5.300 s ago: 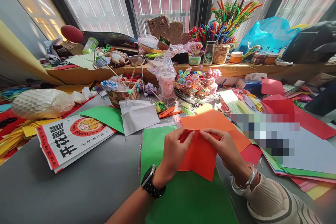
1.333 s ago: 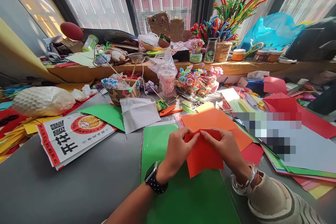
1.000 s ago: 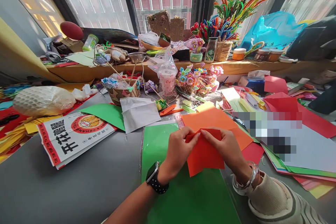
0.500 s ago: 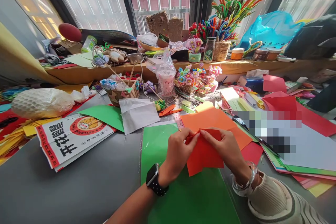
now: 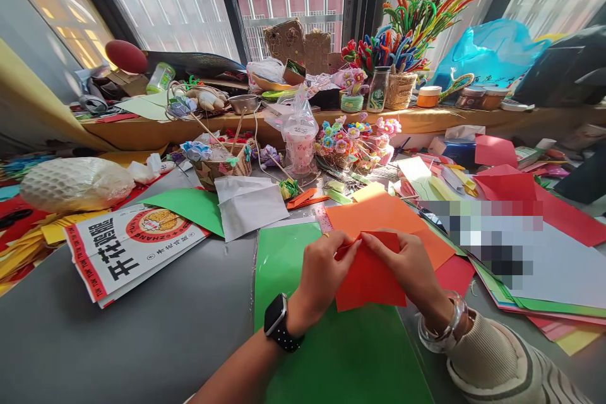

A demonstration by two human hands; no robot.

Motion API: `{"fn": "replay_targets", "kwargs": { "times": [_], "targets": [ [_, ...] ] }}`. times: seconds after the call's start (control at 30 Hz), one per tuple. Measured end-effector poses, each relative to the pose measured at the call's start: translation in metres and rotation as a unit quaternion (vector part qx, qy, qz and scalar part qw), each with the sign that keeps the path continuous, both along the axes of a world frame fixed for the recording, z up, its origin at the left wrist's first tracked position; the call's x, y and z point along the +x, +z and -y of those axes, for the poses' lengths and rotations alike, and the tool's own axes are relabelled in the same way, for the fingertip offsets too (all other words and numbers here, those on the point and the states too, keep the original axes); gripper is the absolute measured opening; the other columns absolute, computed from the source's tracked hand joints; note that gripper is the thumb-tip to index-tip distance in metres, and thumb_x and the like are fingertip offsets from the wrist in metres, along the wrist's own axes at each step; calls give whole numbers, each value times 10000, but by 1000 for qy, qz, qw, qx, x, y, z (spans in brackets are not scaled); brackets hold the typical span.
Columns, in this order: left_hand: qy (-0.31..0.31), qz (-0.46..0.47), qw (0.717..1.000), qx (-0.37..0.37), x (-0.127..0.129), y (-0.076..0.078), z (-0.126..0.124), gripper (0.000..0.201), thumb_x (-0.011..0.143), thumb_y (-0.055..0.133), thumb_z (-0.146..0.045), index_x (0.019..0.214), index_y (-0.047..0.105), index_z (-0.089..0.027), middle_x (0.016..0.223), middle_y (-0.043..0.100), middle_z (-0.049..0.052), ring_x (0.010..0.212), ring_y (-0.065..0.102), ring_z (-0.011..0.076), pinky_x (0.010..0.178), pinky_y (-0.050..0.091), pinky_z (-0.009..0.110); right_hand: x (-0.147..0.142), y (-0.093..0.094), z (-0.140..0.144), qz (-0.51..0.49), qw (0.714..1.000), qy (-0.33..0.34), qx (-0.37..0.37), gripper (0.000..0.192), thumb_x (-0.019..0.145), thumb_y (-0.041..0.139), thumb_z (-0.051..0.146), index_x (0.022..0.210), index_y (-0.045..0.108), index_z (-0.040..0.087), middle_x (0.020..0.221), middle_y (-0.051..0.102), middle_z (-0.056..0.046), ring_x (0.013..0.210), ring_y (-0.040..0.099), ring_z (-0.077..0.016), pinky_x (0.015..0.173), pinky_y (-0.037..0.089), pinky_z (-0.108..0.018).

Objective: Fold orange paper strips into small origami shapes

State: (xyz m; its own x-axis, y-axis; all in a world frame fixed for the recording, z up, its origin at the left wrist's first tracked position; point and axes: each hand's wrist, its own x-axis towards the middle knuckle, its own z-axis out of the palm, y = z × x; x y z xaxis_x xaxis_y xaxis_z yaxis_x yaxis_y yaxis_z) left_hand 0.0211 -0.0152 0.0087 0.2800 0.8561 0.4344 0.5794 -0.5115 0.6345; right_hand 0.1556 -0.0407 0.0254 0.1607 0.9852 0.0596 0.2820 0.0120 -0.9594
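Observation:
Both my hands pinch the top edge of a red-orange sheet of paper [image 5: 370, 281], thumbs and fingertips nearly meeting. My left hand [image 5: 326, 270], with a watch on its wrist, is closed on the left part of that edge. On the right part, my right hand [image 5: 411, 265] is closed in the same way, a clear bangle at its wrist. The paper hangs above a green mat [image 5: 341, 353]. Just behind the hands lies a larger orange sheet [image 5: 379, 211]. Fingers hide part of the fold at the top.
At left lie a printed paper bag [image 5: 137, 252] and a green sheet [image 5: 189, 208]. Stacked coloured paper [image 5: 563, 265] sits at right, partly under a blurred patch. Behind stand a wrapped cup [image 5: 301, 145], a basket [image 5: 222, 167] and crocheted flowers [image 5: 350, 139].
The lower part of the red-orange paper has shifted: its lower edge is straighter, and the corner that hung down at left is gone. Both hands stay nearly in place.

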Motion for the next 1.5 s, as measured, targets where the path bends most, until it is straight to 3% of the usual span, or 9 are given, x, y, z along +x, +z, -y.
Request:
{"fn": "replay_targets", "kwargs": {
  "times": [0.27,0.5,0.83,1.07,1.33,1.5],
  "targets": [
    [-5,19,999,-33,-1,1,-2,207,757,459,-280,593,497,-159,568,534,-25,538,455,88,531,339,196,3,-5,-2,-17,1000,16,0,287,705,534,413,758,653,157,723,669,-60,646,610,-190,502,453,-237],
    [-3,2,1000,-9,0,-1,-1,215,769,445,-270,596,501,-155,565,524,-21,538,451,87,529,331,199,1,-5,-2,-8,1000,12,2,299,708,530,416,789,651,155,776,671,-71,698,611,-207,540,461,-253],
    [-3,97,989,-107,-3,4,-5,234,727,497,-358,622,543,-153,592,560,-16,551,481,97,533,353,196,4,-4,-3,-67,996,28,-41,328,665,566,430,785,649,136,774,680,-96,678,629,-243,503,478,-279],
    [0,60,995,-84,-1,3,-4,225,735,491,-328,594,520,-155,565,537,-23,531,452,89,519,339,197,3,5,-1,-43,998,18,-53,323,657,569,430,744,657,132,752,682,-93,644,628,-228,476,471,-262],
    [5,32,999,-35,0,2,-2,219,751,461,-293,586,516,-159,558,538,-19,532,454,92,523,342,203,2,2,-2,-63,997,25,-38,329,667,558,438,773,661,144,762,682,-85,675,627,-225,512,479,-265],
    [7,74,994,-86,-1,2,-5,245,727,484,-344,585,533,-150,558,545,-11,536,465,101,508,352,208,2,4,-4,-80,995,23,-53,360,640,576,449,778,659,128,761,681,-100,675,629,-243,522,489,-290]
  ]
}}
